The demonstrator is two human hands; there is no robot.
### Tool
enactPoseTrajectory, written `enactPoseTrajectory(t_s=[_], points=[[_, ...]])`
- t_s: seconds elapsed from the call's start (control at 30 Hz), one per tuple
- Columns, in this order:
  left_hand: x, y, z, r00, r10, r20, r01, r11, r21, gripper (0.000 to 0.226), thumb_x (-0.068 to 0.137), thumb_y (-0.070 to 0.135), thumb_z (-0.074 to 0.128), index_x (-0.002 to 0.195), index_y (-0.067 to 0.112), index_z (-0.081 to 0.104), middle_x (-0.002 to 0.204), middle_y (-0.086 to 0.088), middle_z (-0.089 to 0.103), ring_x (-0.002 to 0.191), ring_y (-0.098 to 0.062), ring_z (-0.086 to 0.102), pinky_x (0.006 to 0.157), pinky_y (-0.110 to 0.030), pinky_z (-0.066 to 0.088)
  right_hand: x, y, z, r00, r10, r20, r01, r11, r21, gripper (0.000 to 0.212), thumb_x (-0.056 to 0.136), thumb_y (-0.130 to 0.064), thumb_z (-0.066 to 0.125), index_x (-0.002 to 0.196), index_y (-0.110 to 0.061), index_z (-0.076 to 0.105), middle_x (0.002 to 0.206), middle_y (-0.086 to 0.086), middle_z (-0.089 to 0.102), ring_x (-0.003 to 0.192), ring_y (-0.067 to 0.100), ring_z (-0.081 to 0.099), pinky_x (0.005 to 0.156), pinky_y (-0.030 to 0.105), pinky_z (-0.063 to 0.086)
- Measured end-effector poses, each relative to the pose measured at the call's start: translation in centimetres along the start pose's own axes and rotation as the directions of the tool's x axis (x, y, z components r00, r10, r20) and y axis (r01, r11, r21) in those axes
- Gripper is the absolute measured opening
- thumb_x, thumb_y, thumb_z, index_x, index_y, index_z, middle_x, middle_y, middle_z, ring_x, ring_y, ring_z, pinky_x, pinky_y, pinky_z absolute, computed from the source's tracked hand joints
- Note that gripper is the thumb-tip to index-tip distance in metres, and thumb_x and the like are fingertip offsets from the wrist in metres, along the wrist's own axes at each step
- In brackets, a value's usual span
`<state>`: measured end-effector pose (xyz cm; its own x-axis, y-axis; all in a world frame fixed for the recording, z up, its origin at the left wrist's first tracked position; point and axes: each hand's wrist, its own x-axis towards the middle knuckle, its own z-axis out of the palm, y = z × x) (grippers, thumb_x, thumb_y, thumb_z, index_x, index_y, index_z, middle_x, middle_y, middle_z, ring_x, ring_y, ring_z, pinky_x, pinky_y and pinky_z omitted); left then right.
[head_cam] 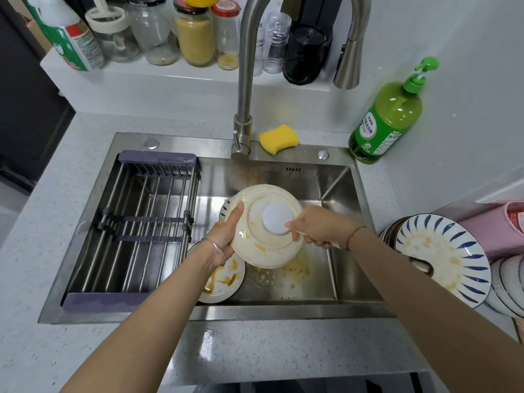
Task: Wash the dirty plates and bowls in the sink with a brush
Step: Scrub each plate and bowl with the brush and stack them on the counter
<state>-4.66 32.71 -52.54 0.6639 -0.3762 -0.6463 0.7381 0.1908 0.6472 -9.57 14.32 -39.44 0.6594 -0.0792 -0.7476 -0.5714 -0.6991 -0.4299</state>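
While a bowl (266, 251) is gripped by the left hand (224, 236) and a brush (276, 218) by the right hand (317, 228), soiled plate (224, 282) beneath, rack (141, 222) left, steel sink (348, 194), speckled counter (255, 350).

brushed steel sink (283, 312), glossy bowl (261, 251), speckled countertop (85, 350)

This is a home kitchen. A stainless steel sink (340, 182) is set into a speckled pale tabletop (255, 350), with a gooseneck faucet (244, 80) and a yellow sponge (278, 138) on its back rim. A green pump bottle of dish soap (388, 120) stands at the sink's back right corner. A drain rack (141, 222) spans the sink's left half. Food jars (195, 38) line a ledge behind the sink, and soiled blue-striped plates (442, 251) are stacked to its right.
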Motion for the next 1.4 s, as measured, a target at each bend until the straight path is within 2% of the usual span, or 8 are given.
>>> enactPoseTrajectory(t_s=[0.27,0.47,0.63,0.83,0.97,1.1,1.23,1.4], points=[[0.1,-0.2,-0.1,1.0,-0.018,-0.015,0.018,1.0,-0.003,0.059,0.082,0.053,0.062,0.125,0.014,0.061,0.115,-0.012,0.07,0.107,-0.028,0.066,0.091,-0.044,0.054,1.3,-0.5,-0.5,0.993,-0.028,-0.117,0.039,0.995,0.091,0.036,0.099,-0.032,0.048,0.077,-0.006,0.061,0.056,0.006,0.043,0.043,0.017,0.031,0.042,0.024,0.027],[-0.1,0.5,-0.2,0.999,-0.005,-0.036,0.005,1.0,-0.004,0.055,0.086,0.055,0.058,0.125,0.016,0.06,0.115,-0.012,0.07,0.105,-0.028,0.067,0.086,-0.045,0.057,-0.4,0.4,1.6,0.999,-0.042,0.004,0.042,0.999,-0.03,0.034,0.099,-0.034,0.047,0.086,-0.008,0.064,0.058,0.001,0.046,0.043,0.011,0.037,0.041,0.02,0.032],[-0.7,-0.5,0.8,0.999,-0.051,0.018,0.05,0.998,0.03,0.054,0.087,0.051,0.058,0.124,0.012,0.061,0.115,-0.014,0.07,0.106,-0.028,0.067,0.086,-0.039,0.057,0.9,-0.9,0.7,0.988,-0.078,-0.132,0.093,0.99,0.108,0.031,0.101,-0.026,0.043,0.08,-0.011,0.061,0.035,-0.008,0.043,0.039,0.014,0.03,0.04,0.023,0.028],[-0.9,0.1,-0.2,0.999,-0.047,-0.02,0.047,0.999,-0.005,0.062,0.083,0.056,0.058,0.129,0.013,0.059,0.117,-0.012,0.069,0.111,-0.028,0.064,0.096,-0.044,0.051,-0.2,3.4,0.9,0.996,-0.041,-0.084,0.055,0.983,0.173,0.037,0.099,-0.03,0.048,0.087,-0.001,0.066,0.056,0.001,0.044,0.041,0.011,0.032,0.04,0.02,0.031],[-1.7,1.1,0.5,0.999,-0.012,0.039,0.014,0.999,-0.035,0.052,0.094,0.057,0.043,0.132,0.024,0.055,0.119,-0.009,0.069,0.113,-0.026,0.063,0.097,-0.045,0.05,-1.0,5.2,1.0,0.967,-0.12,-0.225,0.214,0.863,0.459,0.029,0.097,-0.033,0.051,0.095,-0.009,0.067,0.056,-0.001,0.046,0.04,0.007,0.037,0.04,0.018,0.036],[-2.5,2.0,2.1,0.996,-0.029,0.089,0.033,0.998,-0.053,0.055,0.094,0.063,0.033,0.119,0.025,0.063,0.113,-0.007,0.071,0.106,-0.023,0.066,0.094,-0.044,0.051,-1.1,6.1,1.1,0.915,0.039,-0.402,0.28,0.656,0.701,0.031,0.085,-0.041,0.068,0.1,-0.014,0.063,0.058,-0.002,0.048,0.039,0.004,0.034,0.037,0.017,0.032],[-2.8,2.1,3.1,0.991,-0.042,0.125,0.046,0.998,-0.03,0.06,0.096,0.064,0.022,0.111,0.025,0.065,0.1,-0.003,0.075,0.091,-0.018,0.071,0.08,-0.037,0.058,-1.5,5.6,1.8,0.963,0.131,-0.234,0.126,0.546,0.828,0.04,0.08,-0.052,0.067,0.083,-0.014,0.058,0.063,0.003,0.062,0.039,0.005,0.029,0.036,0.017,0.026],[-2.8,2.6,3.0,0.982,-0.125,0.144,0.134,0.99,-0.053,0.077,0.089,0.075,0.017,0.122,0.022,0.062,0.096,-0.009,0.075,0.082,-0.024,0.074,0.061,-0.036,0.06,-2.1,4.7,2.0,0.973,0.154,-0.171,0.075,0.489,0.869,0.046,0.083,-0.063,0.056,0.088,-0.017,0.055,0.064,0.007,0.065,0.037,0.006,0.026,0.036,0.017,0.024]])
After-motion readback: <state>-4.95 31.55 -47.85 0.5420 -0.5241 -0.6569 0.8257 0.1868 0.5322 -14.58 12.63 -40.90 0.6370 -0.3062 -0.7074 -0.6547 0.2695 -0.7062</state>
